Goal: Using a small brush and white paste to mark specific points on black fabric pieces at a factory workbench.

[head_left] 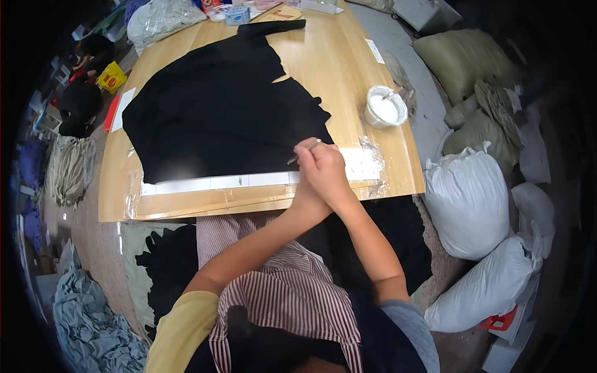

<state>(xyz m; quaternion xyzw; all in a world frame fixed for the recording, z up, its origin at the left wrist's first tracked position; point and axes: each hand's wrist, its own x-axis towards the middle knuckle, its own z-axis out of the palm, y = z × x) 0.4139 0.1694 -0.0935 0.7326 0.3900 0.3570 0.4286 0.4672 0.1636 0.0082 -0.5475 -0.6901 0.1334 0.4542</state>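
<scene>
A large piece of black fabric [211,112] lies flat on the wooden table. Over its near right corner, my right hand [324,166] is closed around a thin, light-coloured pen-like tool [314,145], whose tip points down at the cloth. Whether the tip touches the cloth, I cannot tell. My left hand [306,198] is at the same corner, crossed under the right one; its fingers are hidden. Along the fabric's near edge runs a white strip [224,182] with division lines, stuck to the tabletop.
On the right of the table [348,56] stands a white tub [385,107] of white paste with a stick in it. A blue box [237,16] and a plastic bag [165,22] sit at the far edge. Stuffed white sacks [466,202] line the floor at right; grey-blue cloth [93,311] is heaped at left.
</scene>
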